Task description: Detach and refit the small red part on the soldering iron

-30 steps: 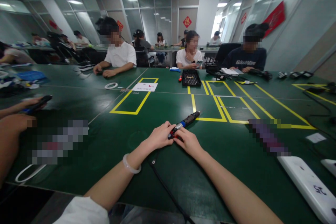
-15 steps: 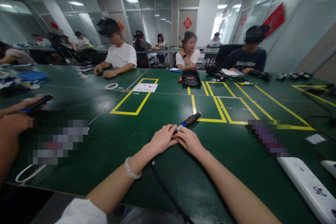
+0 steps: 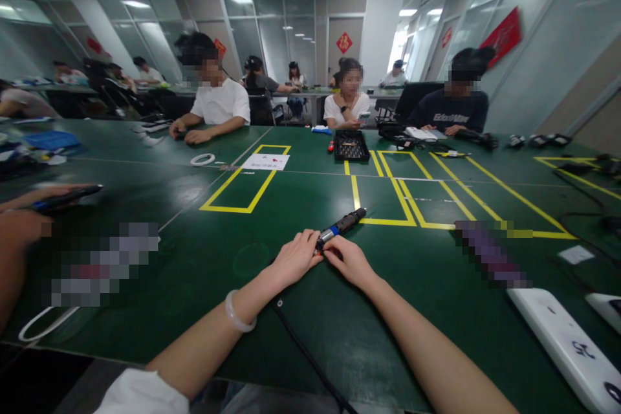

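A corded electric screwdriver (image 3: 342, 224), black with a blue band and a silver section, lies slanted over the green table, its thin tip pointing away to the right. My left hand (image 3: 295, 259) is closed round its rear end, with a pale bangle on the wrist. Against the tool's near side, the bent fingers of my right hand (image 3: 350, 261) are pressed together. A small orange-red spot shows between the hands; what it belongs to is unclear. The black cord (image 3: 310, 361) runs from under my left forearm toward the table's near edge.
Yellow tape outlines (image 3: 252, 209) mark the green table (image 3: 218, 297). A black tray (image 3: 352, 146) holds small parts farther back. White power strips (image 3: 565, 339) lie at right. At left, a co-worker's hand (image 3: 63, 193) holds a similar dark tool. Other people sit opposite.
The view has shifted slightly. My right fingers have drawn back a little along the screwdriver, so more of its silver section shows. My left hand keeps its grip.
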Motion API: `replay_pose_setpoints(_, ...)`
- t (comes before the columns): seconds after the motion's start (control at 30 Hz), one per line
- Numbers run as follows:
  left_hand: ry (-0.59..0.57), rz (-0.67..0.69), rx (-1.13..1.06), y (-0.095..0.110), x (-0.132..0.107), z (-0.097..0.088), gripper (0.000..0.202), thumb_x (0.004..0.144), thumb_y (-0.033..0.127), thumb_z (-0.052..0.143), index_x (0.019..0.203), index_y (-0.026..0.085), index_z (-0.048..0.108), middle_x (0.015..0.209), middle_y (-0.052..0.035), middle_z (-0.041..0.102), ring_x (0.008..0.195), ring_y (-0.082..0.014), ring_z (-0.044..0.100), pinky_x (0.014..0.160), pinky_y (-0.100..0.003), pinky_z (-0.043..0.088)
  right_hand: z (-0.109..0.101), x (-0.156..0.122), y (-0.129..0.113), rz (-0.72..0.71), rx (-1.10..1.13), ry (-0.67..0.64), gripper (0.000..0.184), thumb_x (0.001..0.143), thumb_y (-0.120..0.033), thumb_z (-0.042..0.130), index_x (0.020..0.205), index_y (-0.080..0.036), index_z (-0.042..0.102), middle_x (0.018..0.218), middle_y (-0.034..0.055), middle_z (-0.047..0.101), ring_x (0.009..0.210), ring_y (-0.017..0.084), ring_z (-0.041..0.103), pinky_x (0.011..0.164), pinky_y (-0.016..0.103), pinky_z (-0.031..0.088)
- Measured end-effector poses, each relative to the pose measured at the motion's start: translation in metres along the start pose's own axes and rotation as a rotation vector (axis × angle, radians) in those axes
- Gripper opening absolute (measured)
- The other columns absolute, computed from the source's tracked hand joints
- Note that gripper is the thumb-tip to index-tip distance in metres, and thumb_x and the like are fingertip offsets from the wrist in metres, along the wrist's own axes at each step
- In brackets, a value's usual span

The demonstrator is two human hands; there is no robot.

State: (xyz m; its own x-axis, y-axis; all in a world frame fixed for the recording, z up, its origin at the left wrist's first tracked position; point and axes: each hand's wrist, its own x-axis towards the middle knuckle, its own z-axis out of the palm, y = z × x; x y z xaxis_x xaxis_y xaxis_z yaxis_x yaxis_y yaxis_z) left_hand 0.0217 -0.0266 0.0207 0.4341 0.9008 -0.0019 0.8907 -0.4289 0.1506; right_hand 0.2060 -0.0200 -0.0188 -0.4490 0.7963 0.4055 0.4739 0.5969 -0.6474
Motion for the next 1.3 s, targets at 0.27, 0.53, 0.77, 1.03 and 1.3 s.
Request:
replay_pose_setpoints(0.27, 0.011, -0.159, 0.053, -0.055, -0.023, -0.011, 0.052, 0.090, 0.043, 0.047, 0.136, 0.022, 0.036, 0.133, -0.0124, 0.047, 0.113, -0.0276, 0.051, 0.085, -0.038, 0.048, 0.003, -0.001, 0.003, 0.042, -0.004, -0.056, 0.006, 0.090, -0.020, 0.054, 0.091, -0.020, 0.061, 0.080, -0.0001, 0.059, 0.069, 0.013, 0.053, 0.065, 0.023, 0.039)
replay_pose_setpoints(0.53, 0.014, -0.429, 0.097, -0.143, -0.047, -0.019, 0.056, 0.091, 0.050, 0.035, 0.137, 0.019, 0.037, 0.134, -0.0159, 0.045, 0.116, -0.0313, 0.050, 0.084, -0.043, 0.048, 0.003, -0.001, 0.005, 0.078, -0.023, -0.091, 0.014, 0.091, -0.023, 0.054, 0.080, -0.018, 0.062, 0.078, 0.0004, 0.062, 0.070, 0.013, 0.055, 0.064, 0.022, 0.037)
replay_pose_setpoints(0.77, 0.008, -0.544, 0.096, -0.216, -0.060, -0.024, 0.064, 0.088, 0.055, 0.034, 0.138, 0.016, 0.040, 0.134, -0.0185, 0.045, 0.116, -0.0318, 0.051, 0.091, -0.042, 0.045, 0.002, -0.001, 0.001, 0.084, -0.040, -0.108, 0.016, 0.092, -0.024, 0.054, 0.080, -0.018, 0.063, 0.076, 0.0000, 0.063, 0.068, 0.012, 0.056, 0.062, 0.022, 0.036)
replay_pose_setpoints(1.03, 0.114, -0.565, 0.296, -0.206, -0.070, -0.036, 0.055, 0.088, 0.049, 0.041, 0.130, 0.014, 0.046, 0.127, -0.0198, 0.050, 0.109, -0.0352, 0.053, 0.082, -0.043, 0.047, 0.004, 0.000, 0.001, 0.090, -0.063, -0.119, 0.014, 0.091, -0.023, 0.054, 0.081, -0.019, 0.064, 0.077, 0.0004, 0.064, 0.069, 0.013, 0.056, 0.062, 0.022, 0.035)
replay_pose_setpoints(1.3, 0.147, -0.628, 0.271, -0.184, -0.071, -0.036, 0.032, 0.093, 0.040, 0.034, 0.105, 0.016, 0.052, 0.113, -0.0142, 0.054, 0.097, -0.0281, 0.058, 0.068, -0.034, 0.048, 0.004, 0.000, 0.000, 0.084, -0.049, -0.116, 0.013, 0.091, -0.022, 0.055, 0.082, -0.018, 0.064, 0.078, 0.0004, 0.064, 0.069, 0.013, 0.056, 0.063, 0.022, 0.036)
